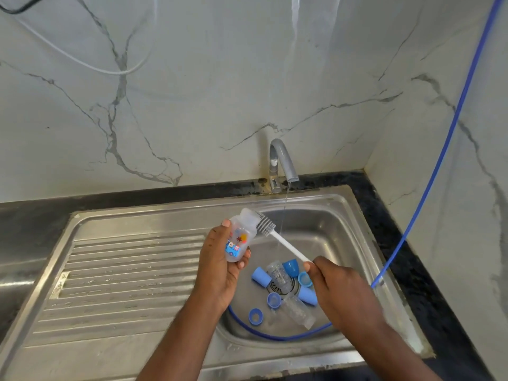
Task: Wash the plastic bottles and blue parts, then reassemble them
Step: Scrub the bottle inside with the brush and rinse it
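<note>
Plastic bottle [238,239], lower left of the tap [281,163], gripped by our left hand [220,270] with curled fingers [226,223] so its neck meets the brush [268,228], whose handle our right hand [341,292] pinches for scrubbing; other bottles [277,273] and blue parts [260,276] wait below the tap.

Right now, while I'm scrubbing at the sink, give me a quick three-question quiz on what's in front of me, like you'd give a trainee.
1. True or false: water is running from the tap.
2. Fill the gap: the left hand grips the printed ___.
3. Which hand holds the brush: A left, B right, C neither?

Key: 1 true, a thin stream falls from the spout. 2 bottle. 3 B, the right hand pinches the handle's end.
</note>
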